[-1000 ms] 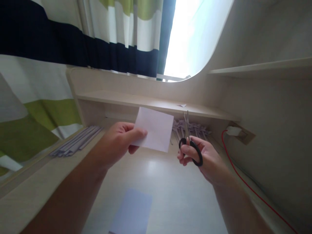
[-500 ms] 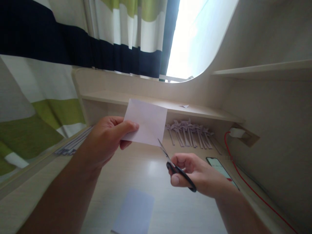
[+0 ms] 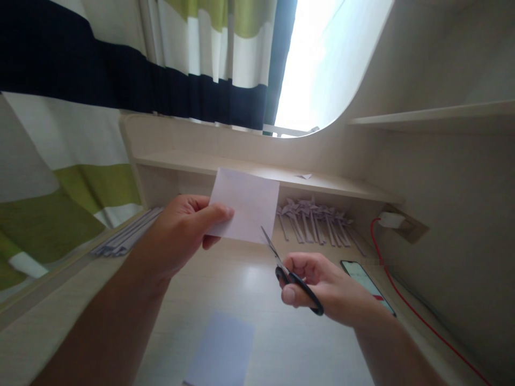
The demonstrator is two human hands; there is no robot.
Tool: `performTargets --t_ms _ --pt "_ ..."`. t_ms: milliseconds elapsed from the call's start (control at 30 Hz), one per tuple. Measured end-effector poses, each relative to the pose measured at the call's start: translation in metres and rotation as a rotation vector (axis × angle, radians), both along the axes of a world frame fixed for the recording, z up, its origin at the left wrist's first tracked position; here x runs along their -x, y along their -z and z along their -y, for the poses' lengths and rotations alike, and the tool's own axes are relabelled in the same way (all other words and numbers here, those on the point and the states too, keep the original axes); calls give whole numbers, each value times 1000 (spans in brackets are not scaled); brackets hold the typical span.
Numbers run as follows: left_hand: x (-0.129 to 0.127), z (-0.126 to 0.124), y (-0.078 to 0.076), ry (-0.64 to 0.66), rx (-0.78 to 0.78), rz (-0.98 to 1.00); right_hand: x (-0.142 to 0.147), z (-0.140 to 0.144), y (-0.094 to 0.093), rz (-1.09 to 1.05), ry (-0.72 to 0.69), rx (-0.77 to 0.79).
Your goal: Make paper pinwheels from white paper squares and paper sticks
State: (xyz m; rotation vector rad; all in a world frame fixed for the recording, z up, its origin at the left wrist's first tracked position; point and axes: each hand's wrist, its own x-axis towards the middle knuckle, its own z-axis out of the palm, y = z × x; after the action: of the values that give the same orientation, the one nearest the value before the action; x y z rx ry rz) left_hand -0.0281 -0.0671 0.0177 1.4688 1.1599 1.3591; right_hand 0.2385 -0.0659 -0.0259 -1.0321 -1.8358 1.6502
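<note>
Between the thumb and fingers of my left hand (image 3: 193,222) is a square sheet of white paper (image 3: 247,206), gripped at its left edge and raised above the desk. My right hand (image 3: 314,281) is wrapped round the black handles of a pair of scissors (image 3: 277,257). The blades point up and left and meet the paper near its lower right corner. One blade shows in front of the sheet. I cannot make out how long any cut is.
Paper pinwheels (image 3: 314,217) lie in a row under the shelf (image 3: 338,187). Rolled paper sticks (image 3: 129,230) are at the left. A phone (image 3: 368,284) lies by a red cable (image 3: 406,300) at right. A stack of paper (image 3: 221,348) lies in front.
My left hand and the paper have shifted slightly right and down, so the scissor blade overlaps the sheet a bit more. My right hand has barely moved.
</note>
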Motion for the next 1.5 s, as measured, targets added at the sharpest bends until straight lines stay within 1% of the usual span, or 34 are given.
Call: performTargets --t_ms 267,767,967,1133,1333,1500 --pt "-2 4 -2 -15 35 -21 0 2 -1 -31 -10 14" --pt "-5 2 -4 -39 64 -33 4 4 -6 -19 60 9" --pt "-10 1 1 16 67 -81 3 5 -5 -19 16 17" --pt "-12 2 1 66 72 -76 1 3 -4 19 19 -18" --pt "-11 0 2 84 68 -73 3 3 -5 -6 11 1" --pt "-11 -1 2 73 74 -77 6 5 -8 -17 62 16"
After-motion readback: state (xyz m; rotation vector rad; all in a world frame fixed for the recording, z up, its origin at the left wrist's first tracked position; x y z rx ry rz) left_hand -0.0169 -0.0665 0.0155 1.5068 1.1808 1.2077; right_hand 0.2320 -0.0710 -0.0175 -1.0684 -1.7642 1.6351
